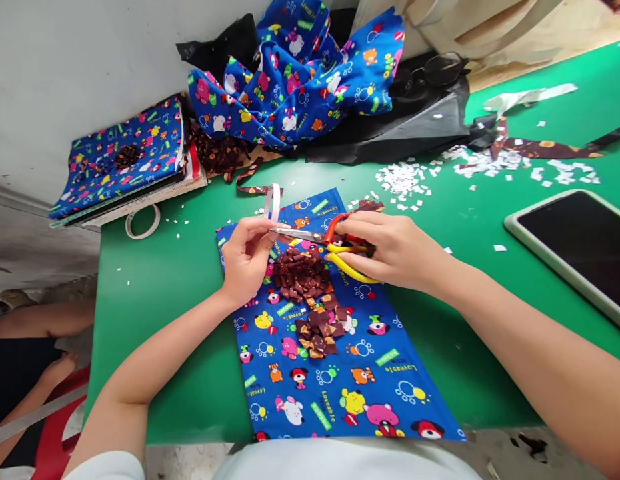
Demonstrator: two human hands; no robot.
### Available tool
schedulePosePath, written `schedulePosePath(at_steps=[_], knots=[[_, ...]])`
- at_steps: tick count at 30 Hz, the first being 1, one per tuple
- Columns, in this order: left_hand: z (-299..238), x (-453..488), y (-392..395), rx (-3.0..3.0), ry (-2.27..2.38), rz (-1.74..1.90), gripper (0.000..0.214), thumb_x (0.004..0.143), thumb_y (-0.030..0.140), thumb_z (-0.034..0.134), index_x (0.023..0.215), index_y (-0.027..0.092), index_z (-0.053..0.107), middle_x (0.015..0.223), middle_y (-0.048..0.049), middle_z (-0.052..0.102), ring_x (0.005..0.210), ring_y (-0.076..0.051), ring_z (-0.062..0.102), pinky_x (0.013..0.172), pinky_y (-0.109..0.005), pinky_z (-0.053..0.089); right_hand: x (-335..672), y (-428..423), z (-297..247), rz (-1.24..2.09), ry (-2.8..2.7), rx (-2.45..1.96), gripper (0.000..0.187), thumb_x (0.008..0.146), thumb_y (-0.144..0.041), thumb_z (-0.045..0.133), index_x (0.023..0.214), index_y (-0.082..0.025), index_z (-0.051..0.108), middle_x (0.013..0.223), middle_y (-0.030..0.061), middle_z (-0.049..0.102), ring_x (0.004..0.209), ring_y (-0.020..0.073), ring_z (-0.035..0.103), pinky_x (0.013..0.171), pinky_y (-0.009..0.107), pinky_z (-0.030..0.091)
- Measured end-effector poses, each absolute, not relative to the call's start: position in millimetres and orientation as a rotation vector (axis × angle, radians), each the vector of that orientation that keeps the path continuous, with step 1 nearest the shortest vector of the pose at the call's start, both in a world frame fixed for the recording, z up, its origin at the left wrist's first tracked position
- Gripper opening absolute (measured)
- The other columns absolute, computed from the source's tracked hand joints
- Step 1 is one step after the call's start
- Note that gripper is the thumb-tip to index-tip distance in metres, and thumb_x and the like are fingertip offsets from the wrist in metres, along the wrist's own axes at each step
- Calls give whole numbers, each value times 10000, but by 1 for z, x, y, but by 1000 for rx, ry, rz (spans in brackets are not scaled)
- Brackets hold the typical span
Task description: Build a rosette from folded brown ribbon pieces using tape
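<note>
My right hand (397, 247) is wrapped round the red and yellow handles of a pair of scissors (303, 234), whose blades point left. At the blade tips, my left hand (247, 257) is closed in a pinch. A curled white tape strip (273, 202) rises from its fingers; the pinched end is partly hidden. Below both hands lies a blue cloth (360, 387) printed with cartoon animals. On it sit a pile of small dark brown fabric pieces (301, 273) and, nearer me, a pile of larger brown squares (320, 327).
White bits (403, 179) are scattered across the green table (190, 333). A phone (580, 240) lies at right, a white tape roll (143, 221) at left. Behind are stacked books (135, 153), crumpled blue cloth (290, 87) and glasses (443, 69). Another person's arm (45, 380) shows at lower left.
</note>
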State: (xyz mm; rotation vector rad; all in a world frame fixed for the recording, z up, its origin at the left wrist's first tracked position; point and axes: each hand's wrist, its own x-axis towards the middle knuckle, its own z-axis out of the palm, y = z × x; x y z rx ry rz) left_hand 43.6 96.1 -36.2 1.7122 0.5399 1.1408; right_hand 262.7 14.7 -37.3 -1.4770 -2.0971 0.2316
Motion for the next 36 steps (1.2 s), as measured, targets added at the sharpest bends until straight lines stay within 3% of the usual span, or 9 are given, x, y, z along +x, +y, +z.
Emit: schedulePosePath(at_steps=[13,36], knots=[[-37,43,97,1784,510,1138,143,904,157,605,1019,241,622,927,34,763,802,-83,750,751,-184,632,259,14,-26,419,-2078,-1620,181,783,-366,479,846,-206,534,652,14,549,516,130,443,518,250,364],[-36,45,98,1717,535,1122,115,887,157,627,972,235,620,849,52,752,769,-89,755,754,-186,633,263,15,-35,341,-2048,-1512,235,870,-380,493,914,-196,632,738,40,648,539,116,515,529,229,413]])
